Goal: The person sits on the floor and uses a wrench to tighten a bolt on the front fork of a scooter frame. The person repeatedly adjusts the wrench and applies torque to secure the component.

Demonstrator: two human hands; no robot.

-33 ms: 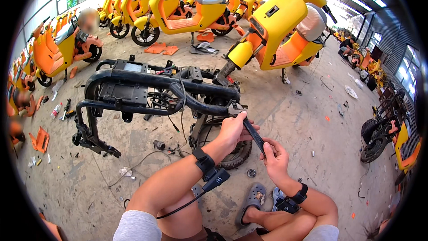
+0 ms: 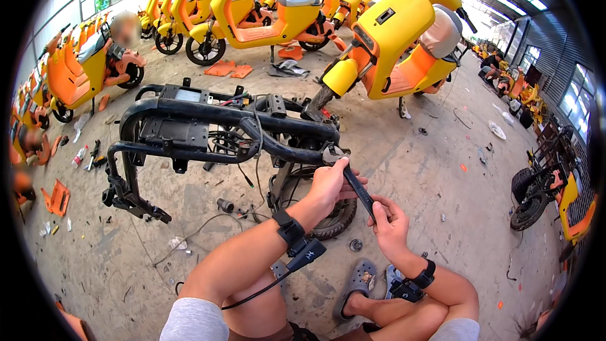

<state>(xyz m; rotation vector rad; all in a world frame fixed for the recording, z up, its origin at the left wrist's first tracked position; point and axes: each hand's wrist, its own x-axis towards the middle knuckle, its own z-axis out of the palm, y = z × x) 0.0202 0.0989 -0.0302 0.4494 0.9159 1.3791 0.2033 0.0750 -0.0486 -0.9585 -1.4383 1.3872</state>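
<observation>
An adjustable wrench (image 2: 360,193) with a black handle slants down to the right from the end of a black scooter frame (image 2: 221,117). Its metal jaws are against the frame's tube end; what they grip is hidden. My left hand (image 2: 329,184) is closed on the wrench just below the head, thumb on top and fingers behind the handle. Lower down, my right hand (image 2: 391,227) pinches the handle's end between thumb and fingers. Below the frame, a wheel (image 2: 334,222) with a black tyre is partly covered by my left hand and forearm.
A yellow scooter (image 2: 394,44) stands just beyond the frame, with rows of others behind. Cables (image 2: 208,220) and a round metal part (image 2: 356,244) lie on the floor by my feet. A partly stripped scooter (image 2: 536,205) is at the right. Orange panels (image 2: 57,197) lie left.
</observation>
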